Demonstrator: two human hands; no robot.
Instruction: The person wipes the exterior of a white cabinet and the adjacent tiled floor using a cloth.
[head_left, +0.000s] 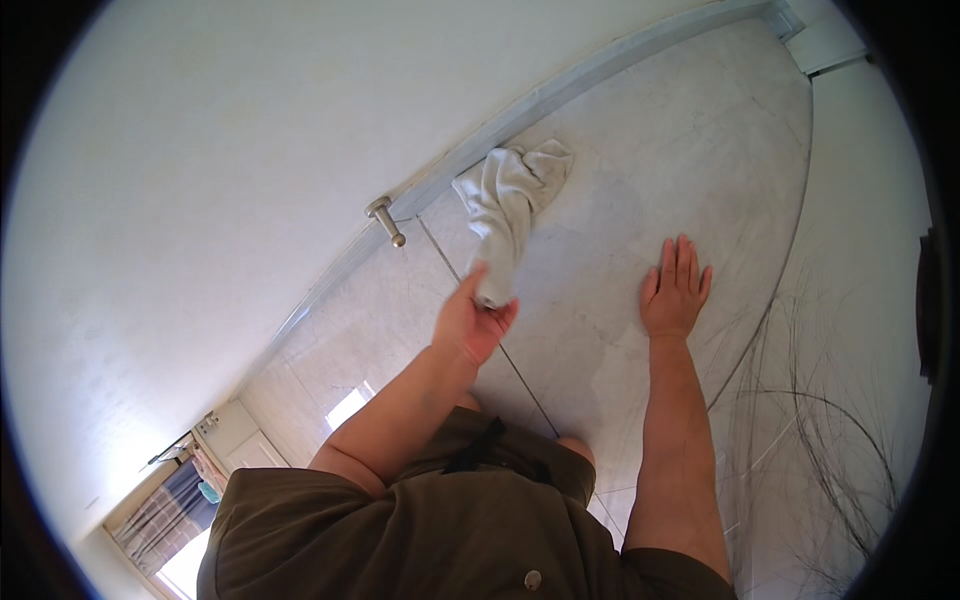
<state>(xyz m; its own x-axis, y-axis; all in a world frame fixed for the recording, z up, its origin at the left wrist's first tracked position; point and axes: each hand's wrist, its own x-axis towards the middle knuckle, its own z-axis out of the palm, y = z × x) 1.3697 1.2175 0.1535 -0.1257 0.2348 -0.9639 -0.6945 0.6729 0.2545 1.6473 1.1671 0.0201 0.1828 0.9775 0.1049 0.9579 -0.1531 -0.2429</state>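
A damp-looking, pale grey cloth (510, 191) lies bunched and twisted on the marbled tile floor (720, 150), its far end close to the baseboard. Its near end sits between the thumb and fingers of my left hand (472, 322), whose palm is turned partly upward and slightly blurred. To the right, my right hand (676, 292) rests palm down on the tile, fingers a little apart, with nothing in it. Darker, wet-looking patches show on the floor between the cloth and my right hand.
A metal door stop (386, 221) juts from the grey baseboard (555, 86) below a white wall (225, 150). A white door panel (862, 172) borders the right side. Loose hair strands (817, 420) cross the lower right. A curtain (169, 514) hangs far lower left.
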